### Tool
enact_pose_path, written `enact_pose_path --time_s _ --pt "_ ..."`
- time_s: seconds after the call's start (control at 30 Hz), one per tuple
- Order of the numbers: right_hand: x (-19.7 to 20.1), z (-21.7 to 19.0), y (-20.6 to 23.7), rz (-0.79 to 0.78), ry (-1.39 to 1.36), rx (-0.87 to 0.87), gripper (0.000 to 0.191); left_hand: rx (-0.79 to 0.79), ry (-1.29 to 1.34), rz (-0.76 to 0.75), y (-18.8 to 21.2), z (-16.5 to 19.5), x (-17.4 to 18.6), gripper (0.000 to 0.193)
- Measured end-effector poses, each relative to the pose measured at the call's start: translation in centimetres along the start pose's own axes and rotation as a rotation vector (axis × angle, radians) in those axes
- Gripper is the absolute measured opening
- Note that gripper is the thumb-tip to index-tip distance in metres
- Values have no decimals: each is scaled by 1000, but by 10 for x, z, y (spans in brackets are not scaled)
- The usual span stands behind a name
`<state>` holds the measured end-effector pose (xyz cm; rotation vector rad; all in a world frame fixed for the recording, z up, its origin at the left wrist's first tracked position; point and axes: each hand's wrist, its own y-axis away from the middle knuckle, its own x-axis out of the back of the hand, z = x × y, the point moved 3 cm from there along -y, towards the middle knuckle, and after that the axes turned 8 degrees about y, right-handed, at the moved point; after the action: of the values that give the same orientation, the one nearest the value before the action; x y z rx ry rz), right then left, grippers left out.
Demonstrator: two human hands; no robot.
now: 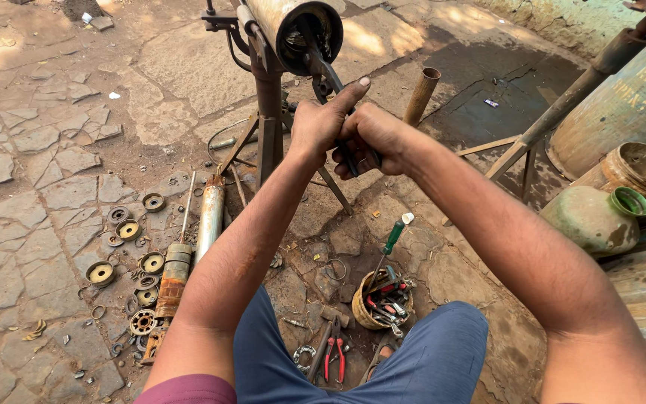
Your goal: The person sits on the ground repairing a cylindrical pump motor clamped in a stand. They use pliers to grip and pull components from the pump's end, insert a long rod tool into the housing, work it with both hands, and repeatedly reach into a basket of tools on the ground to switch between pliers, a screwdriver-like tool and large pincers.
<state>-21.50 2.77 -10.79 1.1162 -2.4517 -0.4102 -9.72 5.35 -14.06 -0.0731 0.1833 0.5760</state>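
Observation:
A metal cylinder tube is clamped on a rusty stand, its open end facing me. A pair of dark pliers reaches into that open end. My left hand grips the pliers' handles from the left, index finger stretched up along them. My right hand is wrapped around the same handles from the right, touching the left hand. The jaws are hidden inside the tube's mouth.
On the stone ground at left lie a dismantled shock absorber, a shiny tube and several rings and washers. A small tin of tools, red-handled pliers, a green jug, a rusty bucket and a blue drum stand nearby.

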Motion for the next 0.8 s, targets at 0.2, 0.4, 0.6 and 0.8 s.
enact_pose_path --time_s 0.2,0.4,0.6,0.8 --pt "5 30 -32 28 0 69 13 -44 -97 1 4 1 1 63" --pt "-6 58 -43 -57 -181 185 17 -61 -291 22 13 -4 9 66" --pt "-14 44 -10 148 116 265 15 -108 127 -401 18 -22 26 37" --pt "-4 31 7 540 802 401 33 -139 178 -371 6 -30 18 27"
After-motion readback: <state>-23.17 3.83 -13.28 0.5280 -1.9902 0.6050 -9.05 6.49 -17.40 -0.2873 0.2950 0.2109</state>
